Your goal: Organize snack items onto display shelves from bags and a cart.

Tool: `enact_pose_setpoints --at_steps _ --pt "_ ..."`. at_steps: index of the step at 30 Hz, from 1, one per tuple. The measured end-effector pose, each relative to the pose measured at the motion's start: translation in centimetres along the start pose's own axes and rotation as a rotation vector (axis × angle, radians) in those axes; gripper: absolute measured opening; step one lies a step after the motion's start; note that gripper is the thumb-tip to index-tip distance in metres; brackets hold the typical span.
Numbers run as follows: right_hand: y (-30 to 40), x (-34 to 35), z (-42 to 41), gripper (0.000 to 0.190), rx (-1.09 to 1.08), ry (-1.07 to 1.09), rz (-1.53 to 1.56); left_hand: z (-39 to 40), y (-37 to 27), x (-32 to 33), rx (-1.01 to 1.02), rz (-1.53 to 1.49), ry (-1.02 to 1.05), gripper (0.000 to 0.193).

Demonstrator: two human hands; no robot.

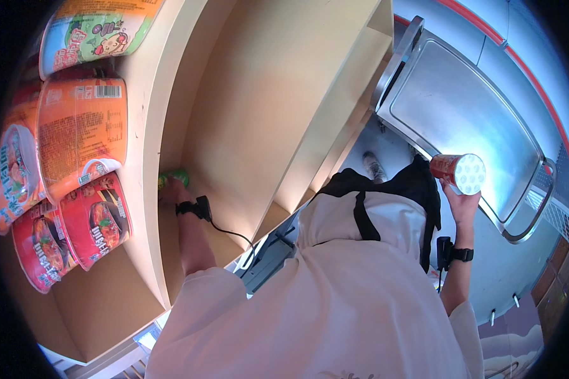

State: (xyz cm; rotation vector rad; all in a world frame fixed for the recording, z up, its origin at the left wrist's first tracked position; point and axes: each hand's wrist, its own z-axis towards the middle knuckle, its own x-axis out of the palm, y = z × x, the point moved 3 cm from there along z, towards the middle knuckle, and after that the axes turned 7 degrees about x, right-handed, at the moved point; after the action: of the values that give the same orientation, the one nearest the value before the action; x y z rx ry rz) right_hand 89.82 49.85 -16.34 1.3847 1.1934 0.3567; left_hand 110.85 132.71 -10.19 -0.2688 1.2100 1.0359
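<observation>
My right hand (462, 204) is closed around the lower side of a red canister (442, 166). The pale end of that canister, patterned with round spots, faces up towards me, beside the steel cart. Deep in a wooden shelf compartment, my left hand (172, 190) grips a green container (181, 177) near the compartment's side wall. Only part of the green container shows, as my fingers and the shadow cover the rest. Each wrist wears a black strap with a small device.
Orange instant noodle cups (83, 135) and red noodle cups (95, 220) stand in the neighbouring shelf compartment. A wooden shelf divider (154, 142) separates them from my left arm. To the right is a stainless steel cart (460, 94) with a raised handle (545, 203). A cable hangs from my left wrist.
</observation>
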Motion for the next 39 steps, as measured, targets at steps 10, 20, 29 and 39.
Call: enact_pose_setpoints --at_steps 10,20,29,39 --pt "-0.3 0.4 1.0 0.048 0.017 0.061 -0.077 -5.0 -0.1 -8.4 0.052 -0.300 -0.335 0.063" --pt "0.4 -0.2 1.1 0.050 0.013 0.047 -0.057 -7.1 -1.0 -11.2 0.046 -0.724 -0.403 0.052" --pt "6.0 1.7 2.1 0.057 -0.066 0.122 0.054 -13.8 -6.9 -18.2 0.326 -1.185 -0.139 0.035" --pt "23.4 13.8 -1.2 0.068 -0.571 0.579 0.222 -34.2 -18.1 -33.3 1.161 -1.524 0.855 0.058"
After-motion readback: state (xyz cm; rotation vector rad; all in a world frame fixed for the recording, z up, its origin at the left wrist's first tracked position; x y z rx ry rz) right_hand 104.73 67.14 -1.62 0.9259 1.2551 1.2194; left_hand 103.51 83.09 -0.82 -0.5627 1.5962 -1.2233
